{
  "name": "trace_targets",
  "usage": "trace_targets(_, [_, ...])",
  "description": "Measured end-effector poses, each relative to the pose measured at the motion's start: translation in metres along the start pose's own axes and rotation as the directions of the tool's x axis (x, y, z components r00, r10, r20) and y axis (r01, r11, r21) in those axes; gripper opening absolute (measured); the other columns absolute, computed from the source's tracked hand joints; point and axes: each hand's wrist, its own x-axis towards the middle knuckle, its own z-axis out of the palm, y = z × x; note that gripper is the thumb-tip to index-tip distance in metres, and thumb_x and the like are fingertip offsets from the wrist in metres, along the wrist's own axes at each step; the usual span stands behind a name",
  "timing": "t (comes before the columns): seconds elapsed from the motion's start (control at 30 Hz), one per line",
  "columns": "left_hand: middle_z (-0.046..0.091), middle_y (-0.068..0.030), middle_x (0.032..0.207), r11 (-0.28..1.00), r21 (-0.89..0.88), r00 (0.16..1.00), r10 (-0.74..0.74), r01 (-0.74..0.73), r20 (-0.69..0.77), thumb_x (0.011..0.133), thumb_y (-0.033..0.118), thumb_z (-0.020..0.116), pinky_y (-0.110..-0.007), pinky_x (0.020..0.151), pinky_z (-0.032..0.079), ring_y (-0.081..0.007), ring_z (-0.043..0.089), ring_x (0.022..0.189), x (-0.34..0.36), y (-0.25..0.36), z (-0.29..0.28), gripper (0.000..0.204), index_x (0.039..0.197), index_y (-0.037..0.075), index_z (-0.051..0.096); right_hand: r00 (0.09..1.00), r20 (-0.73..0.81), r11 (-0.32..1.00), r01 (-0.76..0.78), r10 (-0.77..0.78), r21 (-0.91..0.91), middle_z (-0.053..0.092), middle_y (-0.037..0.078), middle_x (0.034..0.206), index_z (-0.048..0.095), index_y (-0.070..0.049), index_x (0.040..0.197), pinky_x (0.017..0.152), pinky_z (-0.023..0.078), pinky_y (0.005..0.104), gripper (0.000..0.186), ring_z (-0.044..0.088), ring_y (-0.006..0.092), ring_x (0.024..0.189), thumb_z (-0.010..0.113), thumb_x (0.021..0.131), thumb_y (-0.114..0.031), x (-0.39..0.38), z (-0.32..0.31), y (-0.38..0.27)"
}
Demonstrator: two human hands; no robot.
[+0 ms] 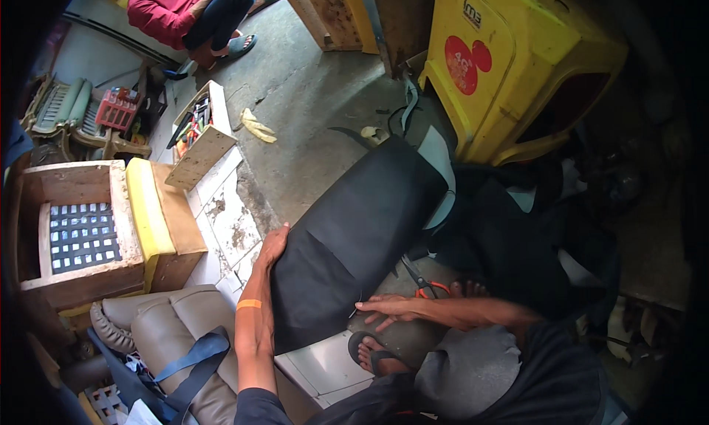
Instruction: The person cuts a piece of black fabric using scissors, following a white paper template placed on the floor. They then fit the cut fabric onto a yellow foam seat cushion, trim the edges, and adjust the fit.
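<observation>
Left hand: left hand (273,246) lies curled over the upper-left edge of the black seat cushion (354,233), grasping that edge; orange wristband on the forearm.
Right hand: right hand (388,307) rests flat with fingers spread on the cushion's lower edge, at 4 o'clock from the left hand; pressing, not clenched on anything.
Cushion: long, black-covered, lying on the concrete floor (310,93) at frame centre, running from 7 toward 1 o'clock.
Progress: black cover looks drawn smooth over most of the top; lower edge under the right hand seems still to be worked. Underside hidden, so fastening cannot be judged.
Tools: orange-handled scissors (425,285) on the floor just beside the right hand, at 1 o'clock from it, untouched.
Surroundings: yellow plastic stool (517,63) at 1 o'clock; wooden tool tray (199,141) at 10 o'clock; tan padded seat (177,329) at 8 o'clock.
</observation>
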Motion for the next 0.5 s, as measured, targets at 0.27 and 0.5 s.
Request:
trace_targets(0.27, [0.065,-0.0306,0.128,0.94,0.307,0.818,0.289,-0.145,-0.498,0.101,0.022,0.053,-0.049,0.111,0.042,-0.0452,0.058,0.126,-0.029,0.041,0.025,0.044,0.133,-0.006,0.061,0.932,-0.058,0.551,0.16,-0.358,-0.819,0.073,0.012,0.087,0.073,-0.001,0.104,0.075,0.06,0.0384,0.053,0.075,0.0252,0.084,0.067,0.096,-0.053,-0.052,-0.047,-0.071])
trace_targets(0.5, [0.039,-0.0243,0.161,0.693,0.507,0.668,0.693,-0.512,-0.272,0.099,0.025,0.056,-0.06,0.123,0.022,-0.0433,0.03,0.153,-0.12,0.175,0.136,0.057,0.152,0.005,0.048,-0.013,-0.528,0.528,-0.001,-0.849,-0.849,0.069,0.021,0.12,0.066,-0.001,0.126,0.097,0.05,0.0409,0.049,0.067,0.0347,0.112,0.075,0.091,-0.034,-0.109,-0.149,-0.169])
